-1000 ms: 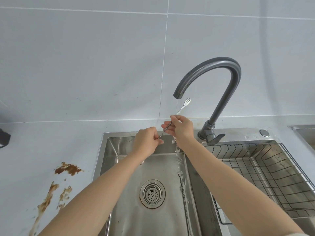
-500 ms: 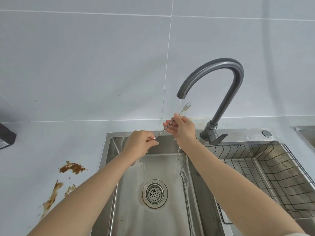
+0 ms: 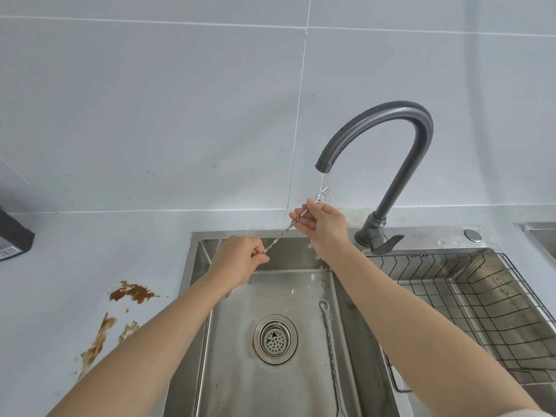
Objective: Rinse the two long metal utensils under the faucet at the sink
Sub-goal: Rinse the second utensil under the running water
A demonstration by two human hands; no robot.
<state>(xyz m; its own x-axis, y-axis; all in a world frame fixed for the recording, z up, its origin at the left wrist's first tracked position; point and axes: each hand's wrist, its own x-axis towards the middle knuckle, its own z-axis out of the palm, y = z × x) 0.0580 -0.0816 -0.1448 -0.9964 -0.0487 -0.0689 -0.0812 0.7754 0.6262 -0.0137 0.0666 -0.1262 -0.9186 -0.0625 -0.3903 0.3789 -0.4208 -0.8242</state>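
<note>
A long twisted metal fork (image 3: 279,237) slants up to the right over the steel sink (image 3: 237,371). My left hand (image 3: 240,260) pinches its lower end. My right hand (image 3: 323,225) pinches the stem just below the prongs, which sit in the thin stream under the spout of the dark grey faucet (image 3: 391,164). A second long twisted metal utensil (image 3: 331,350) lies on the sink floor, right of the drain strainer (image 3: 275,338).
A black wire dish rack (image 3: 469,302) fills the right basin. Brown smears (image 3: 134,291) mark the white counter left of the sink. A dark object (image 3: 12,236) sits at the left edge. The faucet lever (image 3: 386,243) points right.
My left hand has slid down toward the fork's lower end, baring more of the stem. The prongs stay under the stream. The view has shifted slightly.
</note>
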